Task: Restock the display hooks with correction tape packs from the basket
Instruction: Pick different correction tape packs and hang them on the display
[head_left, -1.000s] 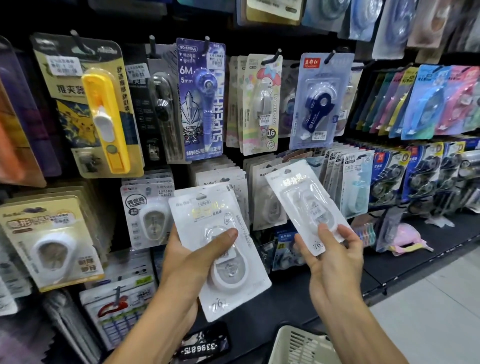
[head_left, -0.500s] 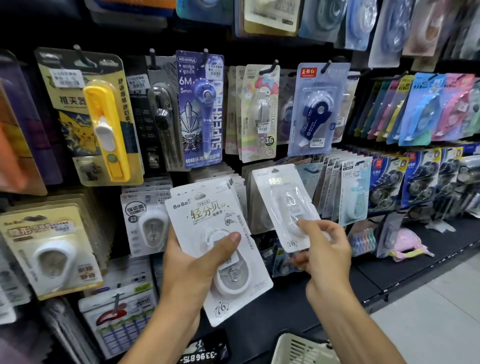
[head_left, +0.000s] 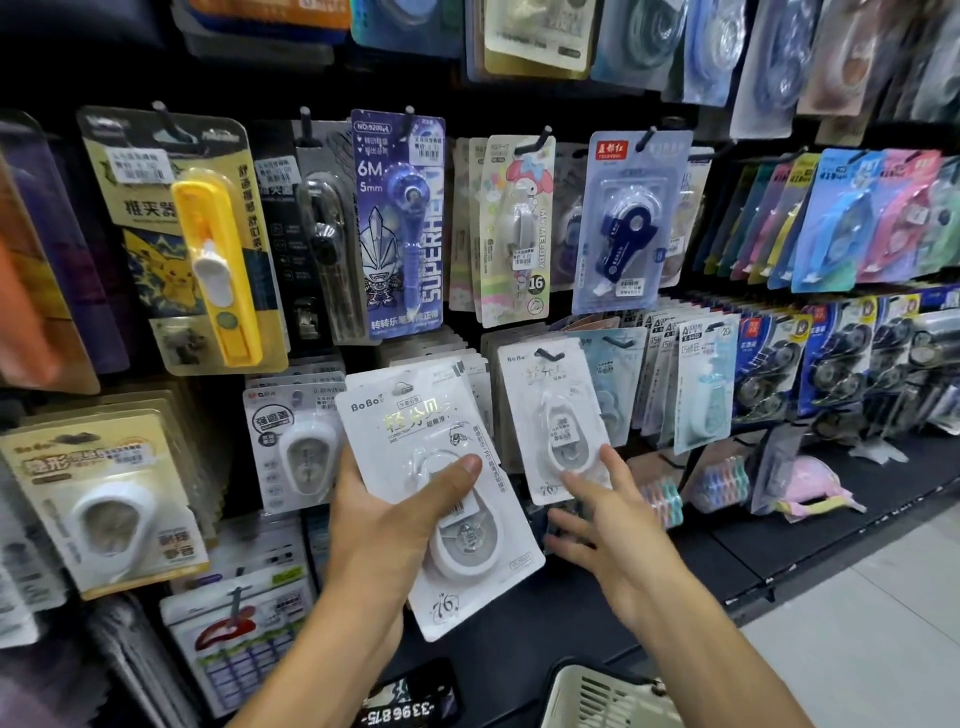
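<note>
My left hand (head_left: 400, 525) grips a small stack of white BoBo correction tape packs (head_left: 441, 499), thumb across the front blister, held up before the display. A matching white pack (head_left: 553, 421) hangs on a black display hook (head_left: 550, 355) in the middle row. My right hand (head_left: 613, 519) is just below that hung pack with fingers spread and loose, holding nothing; its fingertips are at the pack's lower edge. The rim of the pale basket (head_left: 597, 696) shows at the bottom edge.
The black pegboard wall is crowded with hanging packs: a yellow cutter pack (head_left: 208, 249) at left, a blue superhero pack (head_left: 400, 223), a navy tape pack (head_left: 631, 218). A dark shelf (head_left: 810, 525) runs below at right, with grey floor beyond.
My right hand carried the single white pack up onto the hook and let go of it; its fingers have opened. My left hand kept its stack and shifted slightly up.
</note>
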